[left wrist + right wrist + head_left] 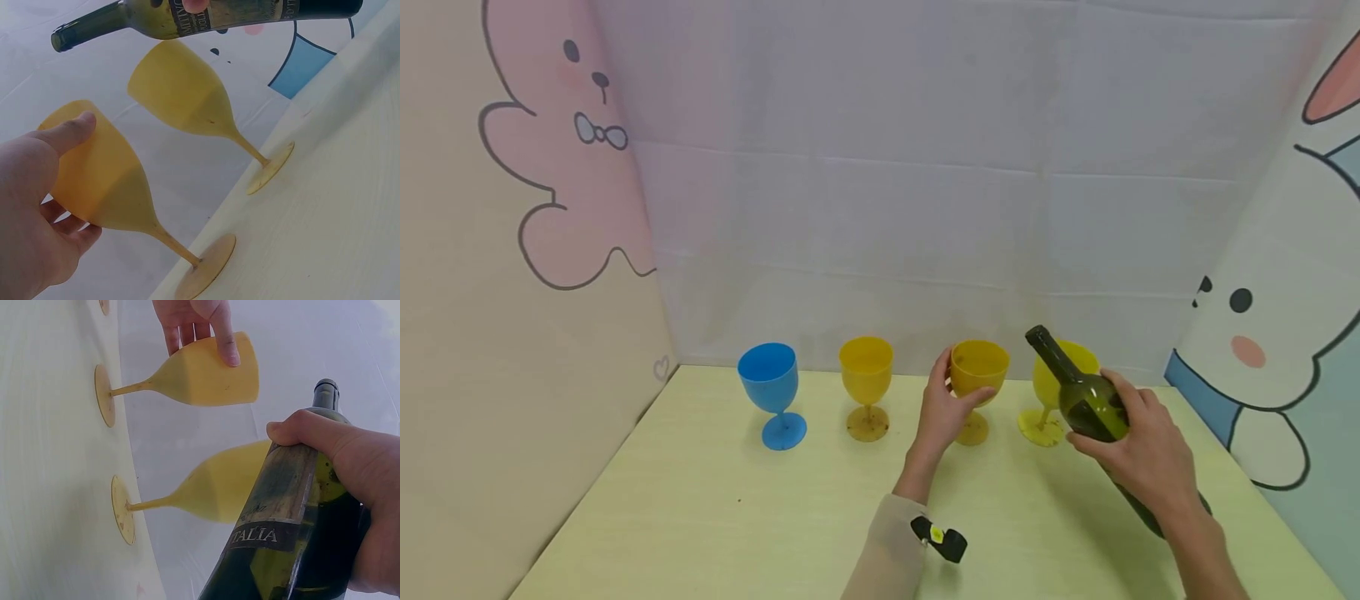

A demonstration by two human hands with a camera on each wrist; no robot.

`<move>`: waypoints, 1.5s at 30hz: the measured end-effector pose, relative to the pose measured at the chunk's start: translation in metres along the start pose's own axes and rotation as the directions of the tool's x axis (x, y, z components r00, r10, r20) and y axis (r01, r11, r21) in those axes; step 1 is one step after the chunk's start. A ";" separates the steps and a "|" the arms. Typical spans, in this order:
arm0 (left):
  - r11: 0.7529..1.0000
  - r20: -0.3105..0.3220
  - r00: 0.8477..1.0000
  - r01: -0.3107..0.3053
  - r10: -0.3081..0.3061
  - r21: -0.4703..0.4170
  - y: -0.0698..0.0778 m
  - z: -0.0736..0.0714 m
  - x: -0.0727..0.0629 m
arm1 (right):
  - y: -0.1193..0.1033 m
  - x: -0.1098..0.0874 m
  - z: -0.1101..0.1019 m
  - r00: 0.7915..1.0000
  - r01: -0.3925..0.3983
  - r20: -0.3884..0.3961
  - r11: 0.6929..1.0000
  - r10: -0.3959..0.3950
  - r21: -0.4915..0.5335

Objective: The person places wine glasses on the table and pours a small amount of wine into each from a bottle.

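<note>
on pale surface, a blue goblet stands at far l., a yellow goblet near it; 2nd yellow goblet at r., partly hidden. behind is white cloth, w/ pink animal drawing at l., rabbit drawing at r.

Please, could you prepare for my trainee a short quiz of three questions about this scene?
1. How many goblets are visible in the head view?
2. True or false: the left hand holds no goblet.
3. In the head view, the neck of the bottle in the right hand points: A) upper right; B) upper left; C) straight down.

Key: 1. Four. 2. False; it holds a yellow goblet. 3. B.
</note>
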State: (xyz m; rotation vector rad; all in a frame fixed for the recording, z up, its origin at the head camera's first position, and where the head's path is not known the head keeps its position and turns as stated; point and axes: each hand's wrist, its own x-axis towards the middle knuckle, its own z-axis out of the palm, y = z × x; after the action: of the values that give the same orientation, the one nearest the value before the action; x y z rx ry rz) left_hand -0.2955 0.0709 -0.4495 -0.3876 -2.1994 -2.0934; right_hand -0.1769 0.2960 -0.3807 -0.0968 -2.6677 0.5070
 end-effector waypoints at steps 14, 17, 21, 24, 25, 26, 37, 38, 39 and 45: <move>1.000 0.004 1.000 -0.001 0.001 0.005 0.000 0.001 -0.001 | -0.012 -0.001 0.002 0.998 -0.050 -0.018 0.988 0.053 0.144; 1.000 0.007 1.000 -0.001 0.001 0.004 0.001 0.002 -0.001 | -0.012 -0.001 0.002 0.998 -0.060 -0.025 0.982 0.066 0.177; 1.000 0.001 1.000 -0.001 0.001 0.000 0.002 0.003 0.000 | -0.011 -0.001 0.001 0.995 -0.077 -0.040 0.965 0.089 0.249; 1.000 0.000 1.000 -0.005 0.005 0.002 0.004 0.004 0.000 | -0.011 -0.001 0.000 0.993 -0.090 -0.043 0.951 0.108 0.295; 1.000 0.001 1.000 -0.007 0.007 0.003 0.004 0.004 0.000 | -0.011 -0.001 0.000 0.993 -0.094 -0.042 0.948 0.112 0.305; 1.000 0.002 1.000 -0.008 0.008 0.005 0.004 0.004 0.000 | -0.011 -0.002 -0.001 0.992 -0.098 -0.041 0.944 0.117 0.316; 1.000 0.004 1.000 -0.004 0.004 0.024 0.006 -0.003 -0.002 | -0.016 0.001 -0.003 0.990 -0.137 0.013 0.917 0.142 0.376; 1.000 0.007 1.000 -0.001 0.001 0.030 0.007 -0.003 -0.002 | -0.016 0.001 -0.003 0.990 -0.138 0.016 0.916 0.142 0.376; 0.999 0.010 1.000 0.000 -0.001 0.036 0.009 -0.004 -0.002 | -0.017 0.001 -0.004 0.990 -0.139 0.019 0.916 0.142 0.377; 0.998 0.007 1.000 -0.018 0.018 0.056 0.024 -0.007 -0.005 | -0.018 0.001 -0.004 0.990 -0.136 0.017 0.909 0.141 0.393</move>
State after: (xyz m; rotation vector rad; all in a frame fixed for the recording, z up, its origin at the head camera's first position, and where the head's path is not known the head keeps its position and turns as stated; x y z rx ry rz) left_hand -0.2860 0.0644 -0.4266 -0.4089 -2.2440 -2.0193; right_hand -0.1758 0.2806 -0.3700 -0.1695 -2.5018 1.0746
